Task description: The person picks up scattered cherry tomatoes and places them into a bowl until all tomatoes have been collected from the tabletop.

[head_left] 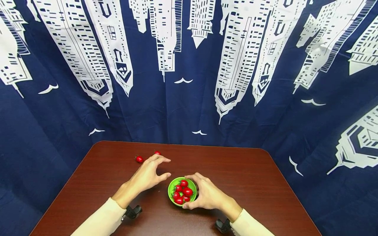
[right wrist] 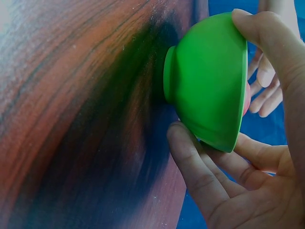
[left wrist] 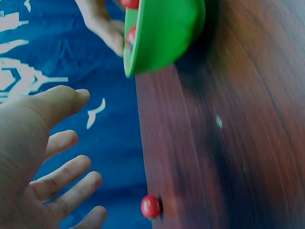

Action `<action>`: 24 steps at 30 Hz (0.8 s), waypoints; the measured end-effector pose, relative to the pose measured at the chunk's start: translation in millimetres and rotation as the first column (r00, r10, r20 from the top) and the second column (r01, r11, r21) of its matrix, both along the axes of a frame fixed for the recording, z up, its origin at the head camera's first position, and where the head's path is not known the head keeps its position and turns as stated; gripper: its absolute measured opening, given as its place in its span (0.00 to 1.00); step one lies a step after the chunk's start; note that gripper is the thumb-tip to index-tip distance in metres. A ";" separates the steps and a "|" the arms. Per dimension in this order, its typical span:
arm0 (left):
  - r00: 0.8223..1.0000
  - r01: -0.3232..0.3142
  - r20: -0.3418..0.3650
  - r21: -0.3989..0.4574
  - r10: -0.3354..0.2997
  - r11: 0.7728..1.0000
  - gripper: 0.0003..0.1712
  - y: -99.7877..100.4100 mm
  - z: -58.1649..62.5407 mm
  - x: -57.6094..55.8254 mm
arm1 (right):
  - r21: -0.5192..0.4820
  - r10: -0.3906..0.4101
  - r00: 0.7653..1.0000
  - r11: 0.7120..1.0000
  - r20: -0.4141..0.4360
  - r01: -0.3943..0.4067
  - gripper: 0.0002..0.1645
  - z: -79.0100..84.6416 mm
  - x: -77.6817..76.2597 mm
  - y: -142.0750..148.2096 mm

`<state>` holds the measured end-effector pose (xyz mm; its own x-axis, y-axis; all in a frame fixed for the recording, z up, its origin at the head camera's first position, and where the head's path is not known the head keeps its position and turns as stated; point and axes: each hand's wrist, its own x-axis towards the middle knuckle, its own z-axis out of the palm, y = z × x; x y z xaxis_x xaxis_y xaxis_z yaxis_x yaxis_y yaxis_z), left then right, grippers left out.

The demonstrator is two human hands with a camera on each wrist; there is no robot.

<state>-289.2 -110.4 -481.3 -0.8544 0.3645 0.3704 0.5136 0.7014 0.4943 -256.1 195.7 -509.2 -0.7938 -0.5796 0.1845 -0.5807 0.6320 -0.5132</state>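
Note:
My right hand (head_left: 211,193) grips a small green bowl (head_left: 171,190) by its right side, thumb and fingers spread round it. Several small red tomatoes (head_left: 187,191) with green stems lie inside. In the right wrist view the bowl (right wrist: 205,81) shows its outer wall and foot; whether the foot touches the table I cannot tell. To the left, my left hand (head_left: 149,172) hovers over the table with thumb and fingers apart, holding nothing. Beyond it lie two loose tomatoes, one at far left (head_left: 139,159) and another partly hidden behind the fingers (head_left: 157,152).
The brown wooden table (head_left: 236,170) has rounded far corners. Behind it hangs a dark blue cloth (head_left: 177,111) printed with white upside-down buildings and birds. Both forearms wear pale sleeves (head_left: 100,216), with dark wrist cameras (head_left: 133,212) below the hands.

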 end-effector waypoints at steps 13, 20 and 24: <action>0.993 -0.101 -0.062 0.032 0.103 0.994 0.30 -38.6 -6.9 -13.1 | 0.008 -0.018 1.000 1.000 0.000 0.018 0.60 -1.2 -0.1 -0.8; 0.987 -0.143 -0.067 0.026 0.144 0.989 0.30 -52.6 -14.3 -19.1 | 0.013 -0.020 1.000 1.000 -0.004 0.020 0.60 -1.3 -0.2 -0.2; 0.983 -0.170 -0.068 0.021 0.171 0.985 0.30 -59.9 -19.4 -23.6 | 0.007 -0.018 1.000 1.000 -0.003 0.018 0.60 -1.7 -0.2 -0.2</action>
